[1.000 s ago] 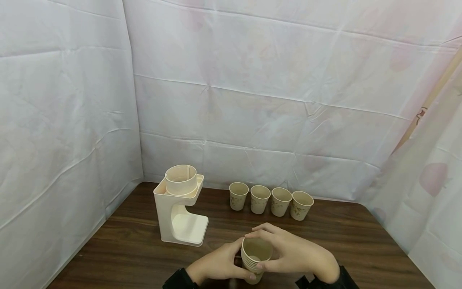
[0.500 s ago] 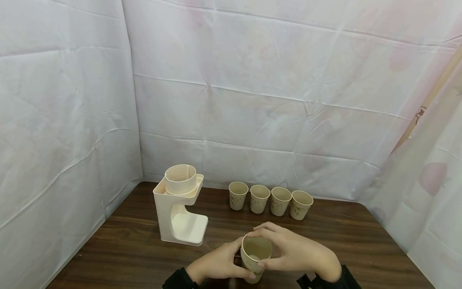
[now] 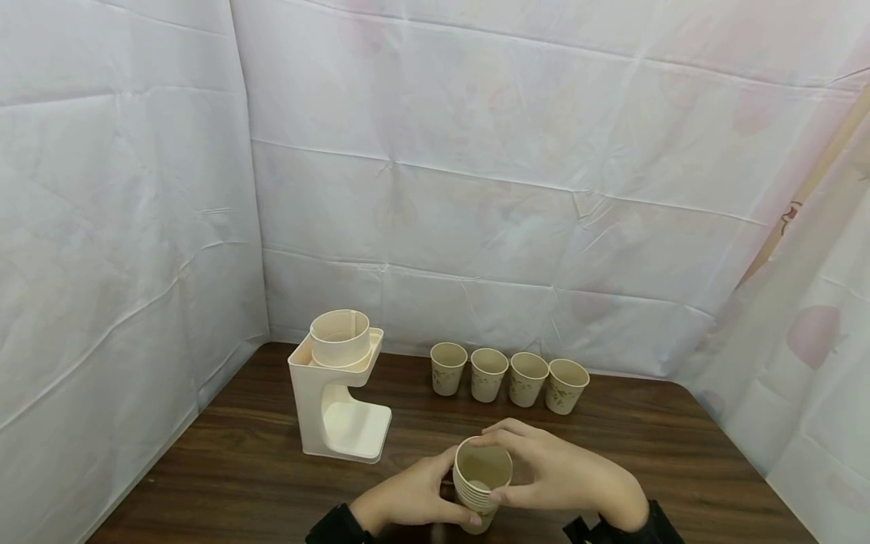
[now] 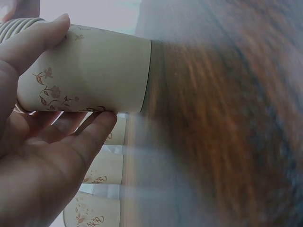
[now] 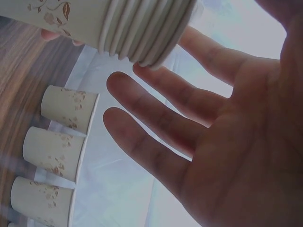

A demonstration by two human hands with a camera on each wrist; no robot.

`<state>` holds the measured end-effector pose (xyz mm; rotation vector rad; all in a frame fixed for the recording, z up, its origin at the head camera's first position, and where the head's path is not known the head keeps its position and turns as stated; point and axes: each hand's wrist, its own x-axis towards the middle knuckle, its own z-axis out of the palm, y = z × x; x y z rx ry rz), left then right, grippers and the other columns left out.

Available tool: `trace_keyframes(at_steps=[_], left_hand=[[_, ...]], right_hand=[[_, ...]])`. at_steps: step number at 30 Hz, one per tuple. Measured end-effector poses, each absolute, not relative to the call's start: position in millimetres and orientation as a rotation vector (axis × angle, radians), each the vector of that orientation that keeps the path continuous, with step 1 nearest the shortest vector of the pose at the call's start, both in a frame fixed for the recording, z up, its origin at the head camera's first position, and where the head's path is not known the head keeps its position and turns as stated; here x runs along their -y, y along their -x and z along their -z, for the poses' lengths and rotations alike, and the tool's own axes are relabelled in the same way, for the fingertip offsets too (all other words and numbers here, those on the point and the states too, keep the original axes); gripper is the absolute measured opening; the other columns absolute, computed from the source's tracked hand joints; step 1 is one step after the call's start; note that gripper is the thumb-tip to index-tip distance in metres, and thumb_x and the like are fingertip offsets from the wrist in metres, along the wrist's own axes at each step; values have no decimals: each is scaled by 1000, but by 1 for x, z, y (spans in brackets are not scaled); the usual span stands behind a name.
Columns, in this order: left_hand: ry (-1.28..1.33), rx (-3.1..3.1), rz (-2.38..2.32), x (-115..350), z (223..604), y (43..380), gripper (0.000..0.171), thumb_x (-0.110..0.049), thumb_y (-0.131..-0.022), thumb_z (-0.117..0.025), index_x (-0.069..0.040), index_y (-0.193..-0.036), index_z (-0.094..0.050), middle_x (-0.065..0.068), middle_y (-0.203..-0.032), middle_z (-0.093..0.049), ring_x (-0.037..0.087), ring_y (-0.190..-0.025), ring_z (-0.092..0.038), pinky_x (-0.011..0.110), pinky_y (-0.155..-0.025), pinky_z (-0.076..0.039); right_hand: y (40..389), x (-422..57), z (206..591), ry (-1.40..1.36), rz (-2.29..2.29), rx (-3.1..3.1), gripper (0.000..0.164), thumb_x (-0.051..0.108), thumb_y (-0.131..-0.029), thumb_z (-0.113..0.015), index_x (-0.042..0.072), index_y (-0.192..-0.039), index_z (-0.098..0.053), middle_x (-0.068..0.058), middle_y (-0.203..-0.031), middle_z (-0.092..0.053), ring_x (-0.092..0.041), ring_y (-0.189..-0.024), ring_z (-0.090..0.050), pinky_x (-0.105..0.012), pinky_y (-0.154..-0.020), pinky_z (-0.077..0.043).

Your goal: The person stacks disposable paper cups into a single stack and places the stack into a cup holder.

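Observation:
Near the front edge of the head view is a stack of nested beige paper cups point(image 3: 476, 499), printed with small brown flowers. My left hand point(image 3: 416, 493) grips its side, thumb toward me and fingers behind; the left wrist view shows the base of the lowest cup point(image 4: 104, 71) close to the tabletop. My right hand point(image 3: 553, 472) is over the rims, its thumb and a finger pinching the upper cup. Several stacked rims point(image 5: 147, 28) show in the right wrist view, where the other right fingers point(image 5: 142, 137) spread out straight, clear of the cups.
A cream-coloured stand point(image 3: 340, 393) with a round holder point(image 3: 341, 340) on top is at the left of the dark wooden table point(image 3: 224, 468). Several upright paper cups point(image 3: 486, 375) line the back. White cloth point(image 3: 435, 189) hangs behind the table and at both sides.
The upper cup's rim has risen slightly within the stack, and my right hand has shifted a little to the right with it. My left hand and the row of cups stay put.

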<state>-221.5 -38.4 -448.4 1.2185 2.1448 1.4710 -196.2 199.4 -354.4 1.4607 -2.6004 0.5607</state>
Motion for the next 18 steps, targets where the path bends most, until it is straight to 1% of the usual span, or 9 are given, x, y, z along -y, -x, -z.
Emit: trace_keyframes(at_steps=[4, 7, 14, 18], left_hand=[[-1223, -2124, -1487, 38, 449, 222, 72, -35, -79, -73, -25, -138, -33, -1, -124, -57, 9, -107, -53, 26, -88, -49], [-1216, -2101, -1503, 37, 449, 222, 72, -33, -80, -74, -25, -138, -33, 0, -123, -57, 8, -107, -53, 26, -88, -49], [-1238, -2062, -1536, 36, 450, 223, 70, -30, -79, -75, -24, -137, -35, 2, -125, -56, 13, -110, -53, 26, -88, -49], [-1243, -2053, -1548, 36, 450, 223, 70, -29, -79, -75, -23, -136, -36, 2, -124, -56, 14, -110, -53, 26, -88, -49]], right_hand=[[197, -204, 351, -1422, -573, 2623, 50, 36, -85, -67, 23, -130, -48, 9, -126, -51, -7, -113, -48, -36, -88, -50], [198, -210, 349, -1376, -582, 2654, 50, 37, -87, -65, 24, -131, -47, 9, -127, -52, -7, -114, -47, -37, -88, -51], [205, -227, 344, -1203, -597, 2667, 48, 44, -88, -60, 34, -132, -43, 12, -130, -50, -8, -117, -45, -42, -90, -49], [209, -237, 343, -1133, -588, 2653, 48, 45, -89, -58, 34, -133, -42, 12, -129, -50, -9, -114, -48, -43, -89, -50]])
